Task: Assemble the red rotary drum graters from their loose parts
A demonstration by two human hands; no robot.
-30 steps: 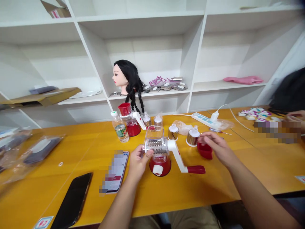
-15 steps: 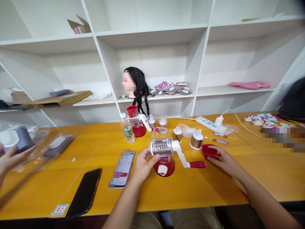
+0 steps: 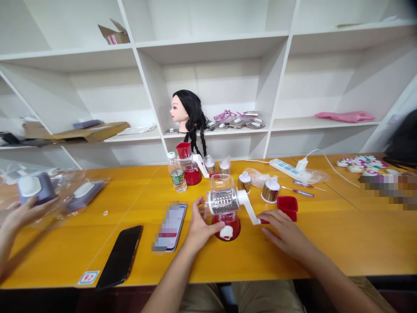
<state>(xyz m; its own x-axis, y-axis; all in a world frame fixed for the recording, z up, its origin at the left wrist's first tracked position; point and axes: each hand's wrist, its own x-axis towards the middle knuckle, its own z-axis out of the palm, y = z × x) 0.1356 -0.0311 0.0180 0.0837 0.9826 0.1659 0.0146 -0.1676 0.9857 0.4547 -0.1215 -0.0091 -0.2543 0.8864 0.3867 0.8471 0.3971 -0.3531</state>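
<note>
While hands touch rotary grater, green bottle label

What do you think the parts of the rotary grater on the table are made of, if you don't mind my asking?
On the rotary grater, the housing looks like clear, glossy plastic, since the drum shows through it. The grating drum looks like polished steel, bright with raised teeth. The crank arm seems smooth white plastic, and the base glossy red plastic, though the look alone cannot settle that.

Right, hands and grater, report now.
Left hand on the rotary grater, at its red base. Right hand at the red crank grip. Red square cup just beyond.
</note>
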